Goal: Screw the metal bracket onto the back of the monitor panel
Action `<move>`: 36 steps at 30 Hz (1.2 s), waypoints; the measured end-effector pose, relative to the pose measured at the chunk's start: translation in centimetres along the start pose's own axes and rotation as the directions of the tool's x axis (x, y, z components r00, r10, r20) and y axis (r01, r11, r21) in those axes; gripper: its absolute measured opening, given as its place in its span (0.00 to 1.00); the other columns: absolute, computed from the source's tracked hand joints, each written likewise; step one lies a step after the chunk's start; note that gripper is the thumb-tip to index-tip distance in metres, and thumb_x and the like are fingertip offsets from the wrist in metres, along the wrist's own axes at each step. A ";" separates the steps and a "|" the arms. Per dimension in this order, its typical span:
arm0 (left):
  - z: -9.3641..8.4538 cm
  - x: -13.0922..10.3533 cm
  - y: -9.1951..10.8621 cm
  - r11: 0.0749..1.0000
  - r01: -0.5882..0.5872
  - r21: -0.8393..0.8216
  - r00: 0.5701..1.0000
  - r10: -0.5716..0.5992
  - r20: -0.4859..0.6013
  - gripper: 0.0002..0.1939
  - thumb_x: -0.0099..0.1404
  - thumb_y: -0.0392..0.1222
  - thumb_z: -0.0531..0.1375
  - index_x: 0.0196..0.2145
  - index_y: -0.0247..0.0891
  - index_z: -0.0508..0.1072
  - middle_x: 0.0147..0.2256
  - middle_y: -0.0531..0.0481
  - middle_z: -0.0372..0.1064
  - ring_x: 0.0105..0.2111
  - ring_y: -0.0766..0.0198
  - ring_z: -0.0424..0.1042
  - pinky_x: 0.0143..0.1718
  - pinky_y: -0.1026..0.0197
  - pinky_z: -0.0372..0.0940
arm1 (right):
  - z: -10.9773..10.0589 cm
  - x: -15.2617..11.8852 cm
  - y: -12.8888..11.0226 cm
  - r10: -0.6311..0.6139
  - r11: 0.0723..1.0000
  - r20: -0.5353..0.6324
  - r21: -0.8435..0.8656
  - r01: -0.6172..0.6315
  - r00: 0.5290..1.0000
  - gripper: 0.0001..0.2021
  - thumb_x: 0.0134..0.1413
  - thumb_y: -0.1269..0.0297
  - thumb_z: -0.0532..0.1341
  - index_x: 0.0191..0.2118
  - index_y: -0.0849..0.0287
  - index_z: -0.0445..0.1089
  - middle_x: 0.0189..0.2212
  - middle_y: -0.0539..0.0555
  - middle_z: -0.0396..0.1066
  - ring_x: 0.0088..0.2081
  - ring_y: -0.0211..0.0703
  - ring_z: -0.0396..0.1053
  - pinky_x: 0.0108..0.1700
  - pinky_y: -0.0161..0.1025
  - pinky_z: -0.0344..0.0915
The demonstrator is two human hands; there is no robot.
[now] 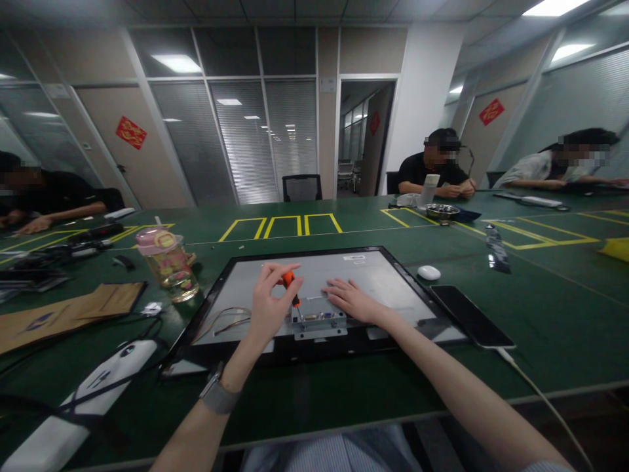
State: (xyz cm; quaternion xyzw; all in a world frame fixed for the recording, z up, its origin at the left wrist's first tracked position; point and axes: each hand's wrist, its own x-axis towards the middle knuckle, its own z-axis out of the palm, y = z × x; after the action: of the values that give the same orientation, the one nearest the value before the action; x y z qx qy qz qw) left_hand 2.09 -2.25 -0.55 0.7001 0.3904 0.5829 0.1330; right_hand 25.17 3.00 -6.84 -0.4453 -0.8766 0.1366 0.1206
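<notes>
A flat display panel (393, 288) with a black frame lies on the green table, its grey metal back facing up. Near its front edge sits a small metal bracket (322, 328) with ports. My left hand (275, 295) grips an orange and black screwdriver (289, 282), held nearly upright with its tip down at the bracket's left end. My right hand (354, 299) rests on the panel just behind and right of the bracket, palm down with fingers spread. Thin wires (228, 318) lie on the panel left of my left hand.
A pink-lidded cup (170, 265), paper bag (73, 311) and white power strip (98, 387) stand or lie left. Right are a white case (429, 272), a phone (472, 316) with cable, and a metal bowl (442, 211). Several people sit around the table.
</notes>
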 end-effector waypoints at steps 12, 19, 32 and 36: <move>0.2 -0.2 -0.2 0.992 -0.095 0.087 0.995 0.097 -0.019 0.13 0.61 0.41 0.60 0.44 0.40 0.74 0.36 0.49 0.66 0.34 0.66 0.68 0.38 0.62 0.66 | 0.0 0.0 -0.1 0.011 1.000 -0.001 -0.006 -0.011 1.000 0.24 0.67 0.51 0.40 0.62 0.53 0.57 0.64 0.60 0.49 0.65 0.55 0.44 0.61 0.62 0.38; -0.1 -0.6 0.0 0.982 -0.166 0.091 0.978 0.152 0.145 0.22 0.64 0.35 0.52 0.57 0.41 0.63 0.41 0.46 0.70 0.33 0.66 0.72 0.39 0.61 0.69 | 0.0 0.0 -0.1 0.004 1.000 0.004 0.011 -0.004 1.000 0.24 0.67 0.52 0.40 0.61 0.53 0.58 0.64 0.59 0.49 0.65 0.55 0.44 0.62 0.62 0.38; 2.3 -1.9 -0.7 0.985 0.035 -0.171 0.999 -0.027 0.047 0.16 0.62 0.41 0.59 0.48 0.39 0.67 0.43 0.45 0.70 0.35 0.64 0.76 0.31 0.65 0.73 | 0.1 0.0 -0.2 0.012 1.000 -0.005 0.001 -0.012 1.000 0.24 0.67 0.52 0.40 0.61 0.54 0.58 0.64 0.60 0.49 0.65 0.55 0.43 0.62 0.62 0.38; 3.0 -2.2 -1.0 0.971 0.086 -0.221 0.996 -0.075 0.054 0.15 0.62 0.43 0.59 0.45 0.37 0.66 0.41 0.45 0.69 0.37 0.62 0.76 0.32 0.64 0.73 | 0.2 0.0 0.0 0.007 1.000 -0.006 0.002 -0.007 1.000 0.24 0.67 0.52 0.40 0.61 0.53 0.57 0.64 0.60 0.49 0.65 0.55 0.44 0.61 0.62 0.38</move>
State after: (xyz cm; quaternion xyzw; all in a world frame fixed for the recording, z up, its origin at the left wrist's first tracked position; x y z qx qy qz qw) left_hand 4.42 -2.39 -3.62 0.6773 0.3474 0.6012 0.2432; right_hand 25.11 3.00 -7.05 -0.4486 -0.8746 0.1362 0.1232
